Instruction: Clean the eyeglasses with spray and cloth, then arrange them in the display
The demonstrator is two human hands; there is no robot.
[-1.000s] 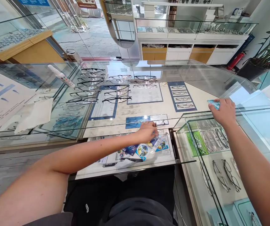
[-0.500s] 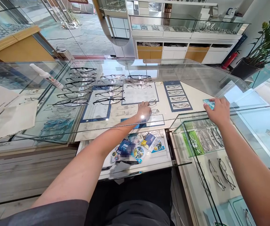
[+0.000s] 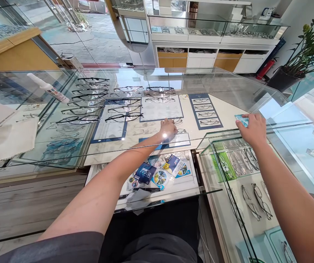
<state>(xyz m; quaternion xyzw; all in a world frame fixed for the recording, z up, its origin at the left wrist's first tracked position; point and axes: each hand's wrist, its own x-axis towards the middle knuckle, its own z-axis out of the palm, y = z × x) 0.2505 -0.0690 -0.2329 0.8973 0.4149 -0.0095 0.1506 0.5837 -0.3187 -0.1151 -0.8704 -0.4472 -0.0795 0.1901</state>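
My left hand [image 3: 167, 128] reaches in under the glass top of the display case [image 3: 222, 87]. Its fingers are curled on a thin pair of glasses [image 3: 178, 120] lying on the white display board; a second pair [image 3: 181, 130] lies just right of the hand. On the glass top at the right, my right hand [image 3: 251, 128] rests with bent fingers over a small teal card [image 3: 240, 119]. Below my left forearm an open drawer [image 3: 189, 188] holds leaflets and lens packets [image 3: 157, 173].
Rows of dark-framed glasses [image 3: 91, 98] fill the left of the case. A spray bottle [image 3: 48, 88] and a cloth [image 3: 11, 140] lie on the glass at left. A lower glass case [image 3: 239, 160] with more glasses is at right. A potted plant [image 3: 310, 47] stands far right.
My left hand left the open drawer and moved forward into the case to the display board, then stayed there. My right hand has kept its place on the teal card.
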